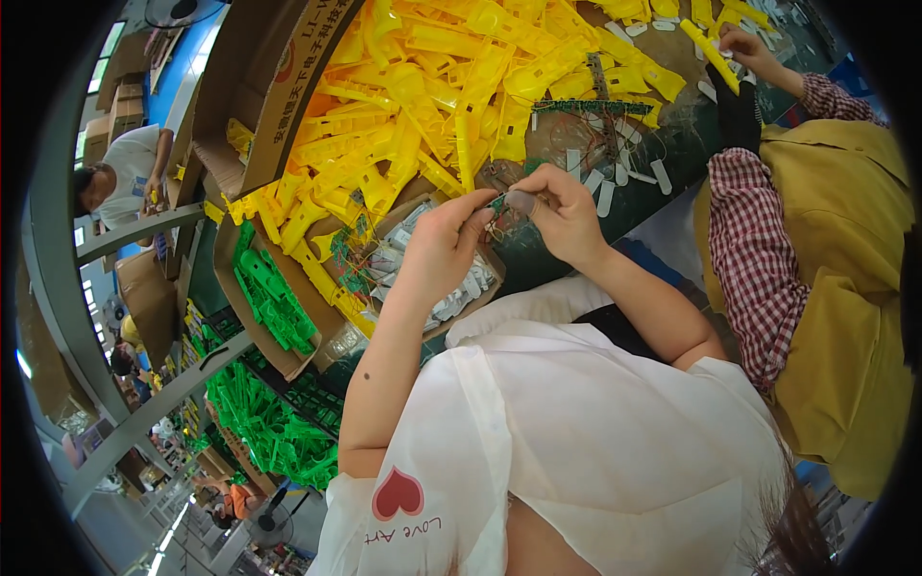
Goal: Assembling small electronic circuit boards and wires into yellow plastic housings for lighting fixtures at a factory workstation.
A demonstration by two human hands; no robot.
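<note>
Green, small circuit board with thin wires point(499, 206) sits mid-frame, pinched between left hand point(444, 245) and right hand point(567, 216), each grip clamped on it, above the yellow plastic parts point(432, 86) heaped on the worktop point(672, 144).

You wear a white short-sleeved top point(595, 422) of a thin, lightly creased fabric; it fills the lower middle of the head view. Its sleeves end above the elbows, so both forearms are bare down to the hands. On the left sleeve sits a small red heart point(398, 493), with a short line of dark red script just below it. A dark, near-black strip of cloth point(629, 331) shows at the upper edge of the top, beside your right arm. Your left hand point(444, 248) and right hand point(567, 213) carry no gloves, rings or watch that can be made out. A small dark mole shows on your left forearm.
</note>
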